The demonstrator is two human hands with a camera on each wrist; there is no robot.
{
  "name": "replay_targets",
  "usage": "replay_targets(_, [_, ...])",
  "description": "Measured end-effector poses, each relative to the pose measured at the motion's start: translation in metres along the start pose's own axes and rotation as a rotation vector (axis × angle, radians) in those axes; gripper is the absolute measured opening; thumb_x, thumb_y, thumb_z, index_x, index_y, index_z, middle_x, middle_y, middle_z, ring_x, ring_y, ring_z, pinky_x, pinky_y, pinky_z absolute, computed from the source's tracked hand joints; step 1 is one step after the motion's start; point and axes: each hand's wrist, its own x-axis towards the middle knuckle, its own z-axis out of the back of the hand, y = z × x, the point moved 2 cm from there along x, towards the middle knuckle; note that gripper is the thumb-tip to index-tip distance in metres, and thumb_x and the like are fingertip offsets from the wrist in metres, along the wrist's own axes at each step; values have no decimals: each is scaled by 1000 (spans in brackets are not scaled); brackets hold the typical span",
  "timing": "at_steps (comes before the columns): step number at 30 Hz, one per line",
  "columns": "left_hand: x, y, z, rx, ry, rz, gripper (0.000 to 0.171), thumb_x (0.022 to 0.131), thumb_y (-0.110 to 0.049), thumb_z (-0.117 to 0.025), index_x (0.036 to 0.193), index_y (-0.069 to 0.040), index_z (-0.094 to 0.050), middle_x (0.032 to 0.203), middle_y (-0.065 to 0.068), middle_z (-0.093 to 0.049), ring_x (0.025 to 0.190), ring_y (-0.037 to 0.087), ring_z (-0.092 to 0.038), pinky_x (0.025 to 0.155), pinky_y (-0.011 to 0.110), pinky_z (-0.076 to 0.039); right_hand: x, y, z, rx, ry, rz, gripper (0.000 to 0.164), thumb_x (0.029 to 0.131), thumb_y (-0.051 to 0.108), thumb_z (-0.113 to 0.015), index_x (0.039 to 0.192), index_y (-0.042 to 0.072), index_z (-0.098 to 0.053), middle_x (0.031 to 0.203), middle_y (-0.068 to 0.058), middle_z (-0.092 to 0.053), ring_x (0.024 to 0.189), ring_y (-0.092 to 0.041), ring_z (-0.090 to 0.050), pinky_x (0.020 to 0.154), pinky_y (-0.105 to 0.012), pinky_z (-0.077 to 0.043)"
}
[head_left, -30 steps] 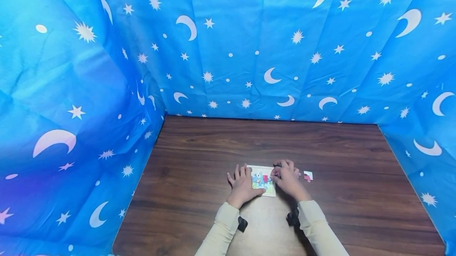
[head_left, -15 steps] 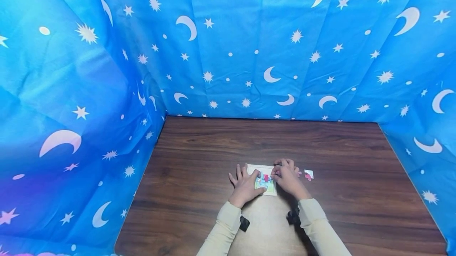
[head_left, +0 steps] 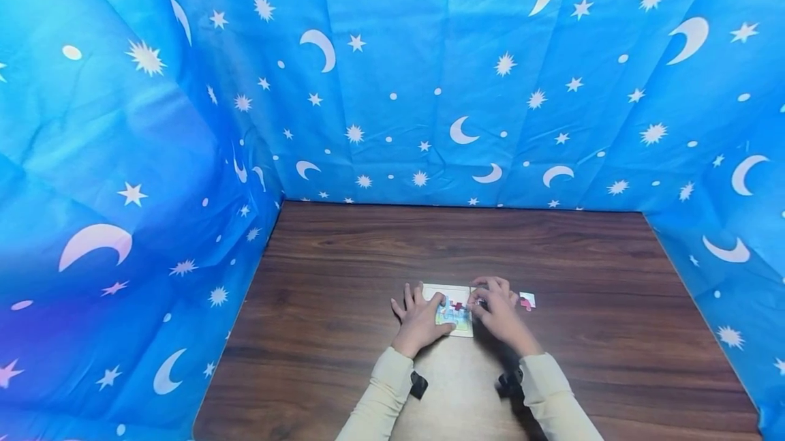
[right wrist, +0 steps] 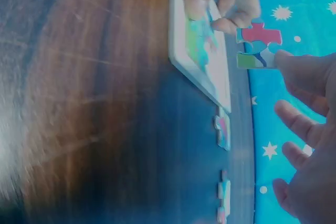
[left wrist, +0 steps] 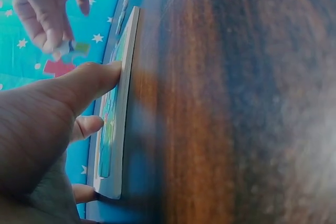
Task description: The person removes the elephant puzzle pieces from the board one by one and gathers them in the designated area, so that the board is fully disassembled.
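My left hand (head_left: 418, 325) lies spread at the left of a small framed jigsaw puzzle (head_left: 465, 329). Its thumb (left wrist: 100, 77) presses on the light frame's edge in the left wrist view. Above the board, my right hand (head_left: 498, 308) pinches a green, white and blue jigsaw piece (right wrist: 257, 60) between thumb and fingers. A red jigsaw piece (right wrist: 262, 35) stands right against it, seemingly joined. Left-hand fingertips come close to the red piece; whether they touch it I cannot tell. Part of the puzzle picture is hidden under both hands.
Loose jigsaw pieces lie right of the board, one white and pink (head_left: 527, 300), another (right wrist: 223, 131) close to the frame. Blue cloth (head_left: 392, 73) with moons and stars surrounds the brown wooden table (head_left: 331, 264). Black wrist devices (head_left: 418, 385) sit at both cuffs.
My left index finger has bent in over the puzzle from its earlier straighter pose. The right hand, still pinching, has shifted slightly, and the red piece appears turned.
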Motion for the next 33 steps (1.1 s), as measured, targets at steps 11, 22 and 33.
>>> replay_targets(11, [-2, 4, 2, -21, 9, -6, 50, 81, -57, -76, 122, -30, -63, 155, 28, -33, 144, 57, -18, 99, 85, -12, -19, -30, 45, -6, 44, -180, 15, 83, 2, -72, 74, 11, -64, 125, -28, -53, 123, -53, -28, 88, -71, -17])
replay_targets(22, [-1, 3, 9, -61, 64, -17, 23, 93, -17, -54, 113, -26, -64, 153, 27, -35, 143, 59, -18, 99, 85, -11, -42, -58, 84, -134, 155, -218, 19, 83, 4, -74, 71, 14, -62, 122, -31, -52, 119, -61, -28, 80, -75, -21])
replay_targets(33, [1, 10, 8, -95, 144, 3, 45, 87, -10, -52, 127, -28, -63, 161, 23, -26, 148, 53, -10, 104, 82, -5, -41, -74, 84, -171, 191, -184, 20, 83, 4, -75, 75, 16, -62, 125, -33, -46, 117, -64, -27, 77, -75, -24])
